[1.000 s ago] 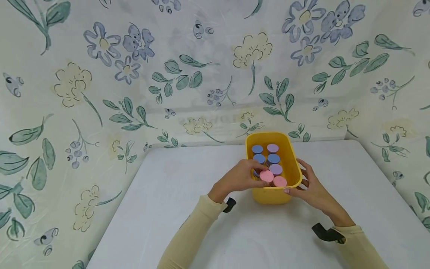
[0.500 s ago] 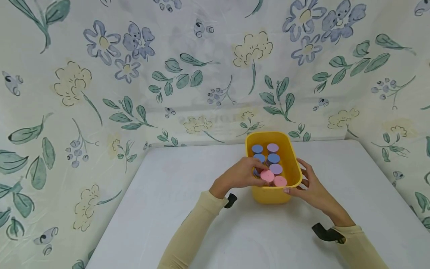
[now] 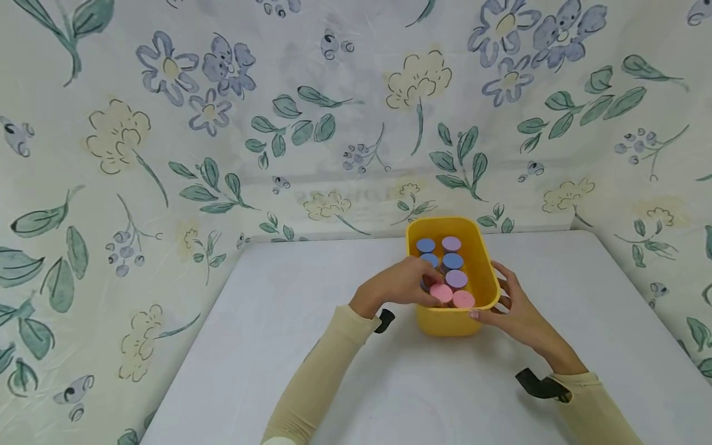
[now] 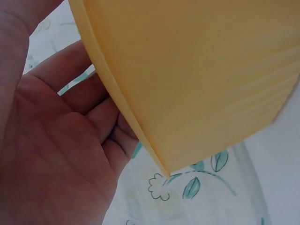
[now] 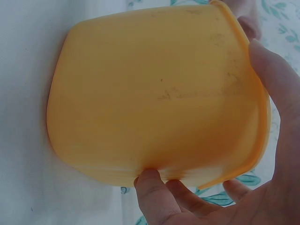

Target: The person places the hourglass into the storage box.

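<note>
A yellow plastic bin (image 3: 473, 241) stands on the white table, holding several round-topped cylinders. Reaching over its left side, my left hand (image 3: 402, 281) pinches a pink-topped cylinder (image 3: 442, 293) at the near left corner. Beside that one sits another pink-topped cylinder (image 3: 464, 300). Behind them are purple tops (image 3: 456, 279) and blue tops (image 3: 452, 261), one blue partly covered by my left fingers. My right hand (image 3: 517, 315) grips the bin's near right corner, thumb at the rim and fingers along the side. The left wrist view shows only palm, curled fingers and bin wall (image 4: 187, 70).
The white table (image 3: 289, 309) extends around the bin, which is near its back edge. A floral sheet (image 3: 356, 123) hangs behind and at both sides. A black strap (image 3: 542, 386) hangs at the right wrist, another (image 3: 385, 321) at the left.
The left hand and wrist have shifted slightly up, and the pink-topped cylinder in its fingers sits a little lower. The right hand holds the bin in the same place.
</note>
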`<state>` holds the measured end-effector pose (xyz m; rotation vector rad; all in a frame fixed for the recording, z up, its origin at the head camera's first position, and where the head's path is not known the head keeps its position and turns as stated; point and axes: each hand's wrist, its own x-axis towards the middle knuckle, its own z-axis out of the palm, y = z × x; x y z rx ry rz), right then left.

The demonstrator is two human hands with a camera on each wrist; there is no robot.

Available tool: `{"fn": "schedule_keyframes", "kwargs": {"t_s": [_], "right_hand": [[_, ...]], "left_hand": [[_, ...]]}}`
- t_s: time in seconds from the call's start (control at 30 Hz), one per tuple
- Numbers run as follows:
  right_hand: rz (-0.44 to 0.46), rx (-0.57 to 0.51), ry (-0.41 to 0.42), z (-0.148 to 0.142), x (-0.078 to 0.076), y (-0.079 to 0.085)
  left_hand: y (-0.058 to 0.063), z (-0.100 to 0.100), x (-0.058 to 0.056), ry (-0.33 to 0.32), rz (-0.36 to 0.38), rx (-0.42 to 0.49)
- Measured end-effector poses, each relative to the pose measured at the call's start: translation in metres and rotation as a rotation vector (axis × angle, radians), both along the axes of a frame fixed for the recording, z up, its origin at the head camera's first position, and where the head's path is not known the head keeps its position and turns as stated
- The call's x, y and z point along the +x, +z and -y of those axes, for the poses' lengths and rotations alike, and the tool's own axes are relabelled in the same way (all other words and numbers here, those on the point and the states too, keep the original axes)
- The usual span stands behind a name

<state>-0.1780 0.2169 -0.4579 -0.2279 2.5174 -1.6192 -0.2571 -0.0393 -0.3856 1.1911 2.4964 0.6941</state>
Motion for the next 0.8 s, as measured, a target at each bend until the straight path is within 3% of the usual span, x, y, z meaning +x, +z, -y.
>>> {"fn": "schedule_keyframes", "kwargs": {"t_s": [0.6,0.8], "right_hand": [[0.002,-0.004,-0.008,0.0,-0.001,-0.001],[0.009,-0.005,-0.01,0.001,-0.001,-0.002]], "left_hand": [[-0.002,-0.009,-0.006,-0.012,-0.057,-0.166],[-0.002,-0.012,-0.007,0.002,-0.044,-0.2]]}}
